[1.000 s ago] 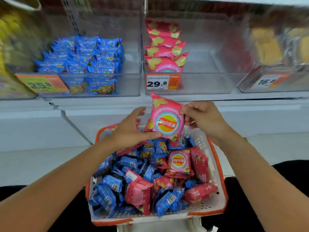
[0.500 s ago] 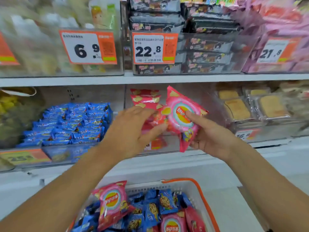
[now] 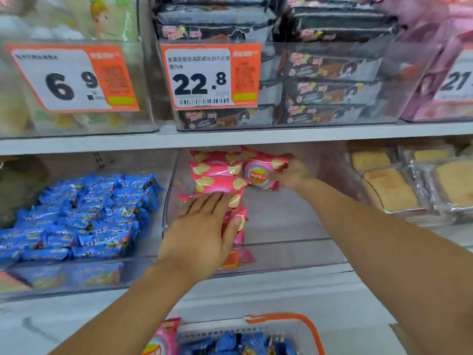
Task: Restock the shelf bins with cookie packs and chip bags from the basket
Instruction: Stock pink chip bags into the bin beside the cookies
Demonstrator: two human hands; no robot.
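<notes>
The right hand (image 3: 291, 172) pinches a light, puffy, crushable chip bag (image 3: 261, 174) by its edge near the bin's (image 3: 281, 254) back; the left hand (image 3: 202, 234) lies flat on the bag row (image 3: 217, 175).

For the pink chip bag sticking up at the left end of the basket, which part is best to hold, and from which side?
Probably its top crimped edge, taken from above. The pink chip bag stands up at the basket wall with its top free, while its lower part runs out of the frame beside the blue cookie packs.
</notes>
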